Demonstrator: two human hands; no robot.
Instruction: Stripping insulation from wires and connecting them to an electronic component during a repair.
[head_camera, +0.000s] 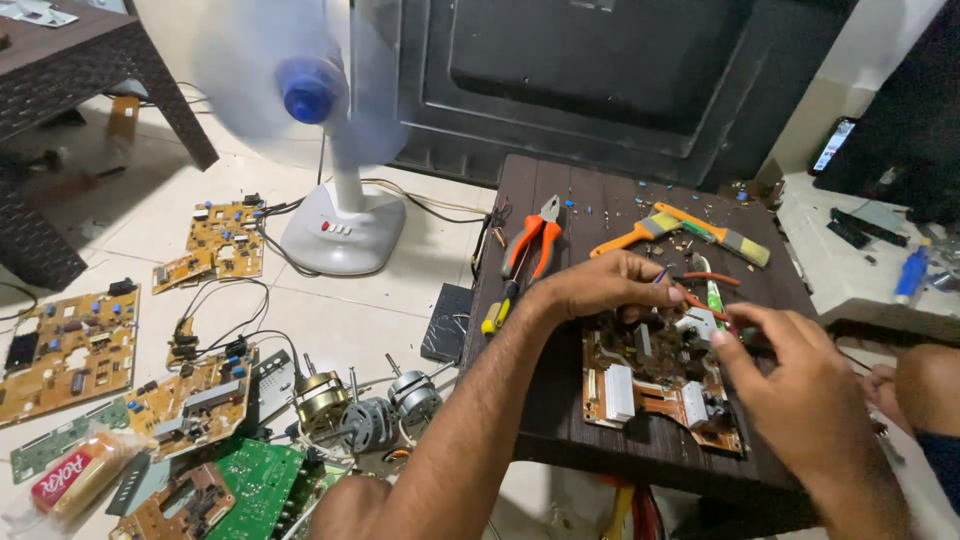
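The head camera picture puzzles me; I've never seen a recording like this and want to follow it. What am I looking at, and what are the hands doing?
The camera sits on a person's head and looks down, so the two bare arms are their own. Both hands work over a brown circuit board lying on a dark wooden table. The left hand pinches something small above the board; what exactly is too small to tell. The right hand touches the board's right side. Orange-handled pliers and another orange-handled tool lie on the table. On the floor to the left are more circuit boards, small motors and a running fan.
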